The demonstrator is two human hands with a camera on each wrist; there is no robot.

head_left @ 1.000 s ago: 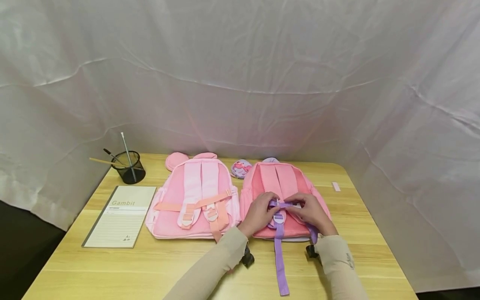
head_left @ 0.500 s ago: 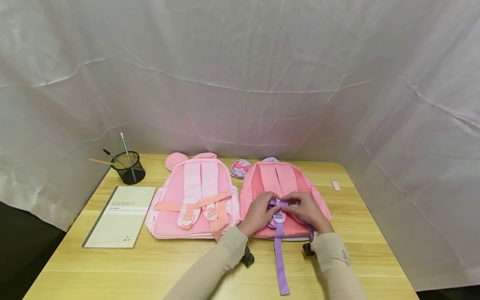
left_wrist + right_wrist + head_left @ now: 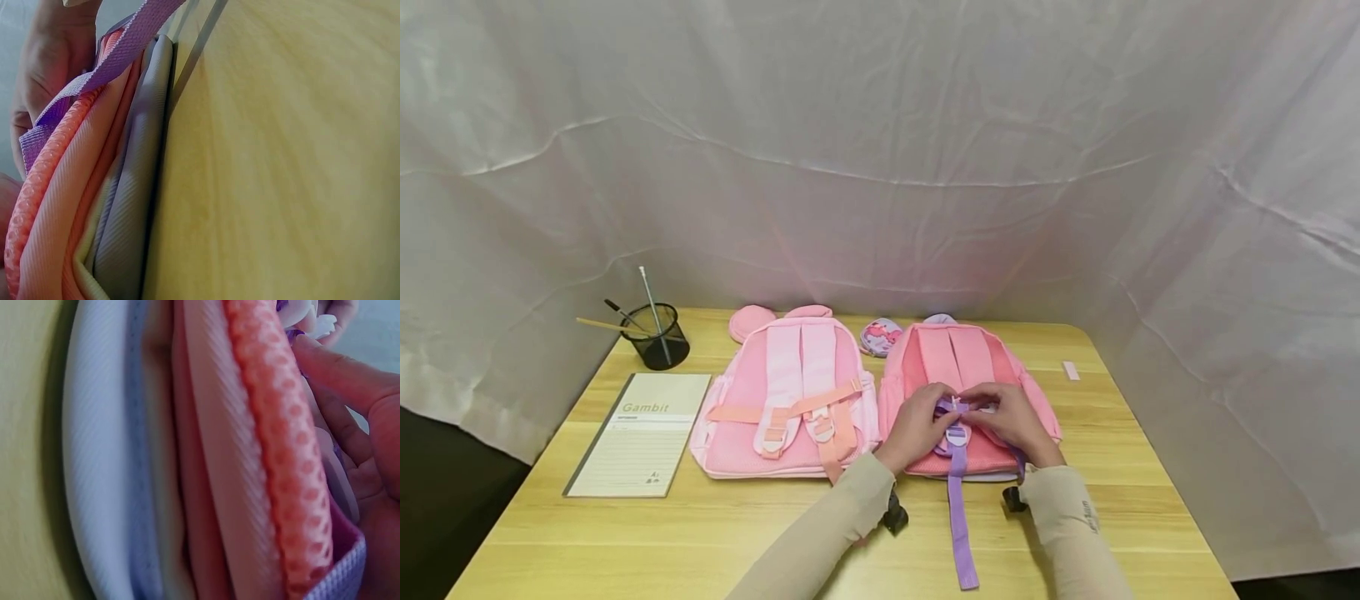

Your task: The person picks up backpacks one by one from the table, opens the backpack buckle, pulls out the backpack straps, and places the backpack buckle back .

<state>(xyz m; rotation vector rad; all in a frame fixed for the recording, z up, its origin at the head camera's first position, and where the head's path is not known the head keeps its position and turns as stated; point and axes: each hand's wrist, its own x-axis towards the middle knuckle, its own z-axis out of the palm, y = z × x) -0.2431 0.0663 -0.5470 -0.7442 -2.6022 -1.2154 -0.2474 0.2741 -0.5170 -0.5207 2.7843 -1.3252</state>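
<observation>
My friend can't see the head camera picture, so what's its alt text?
A person's left hand and right hand hold a purple strap on a coral-pink backpack, lying straps-up on a wood-grain table. A paler pink backpack lies beside it, with a notebook and a black mesh pen cup farther left.

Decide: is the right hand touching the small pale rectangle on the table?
Apart: the head view shows coral backpack and bare tabletop between the right hand and rectangle.
</observation>
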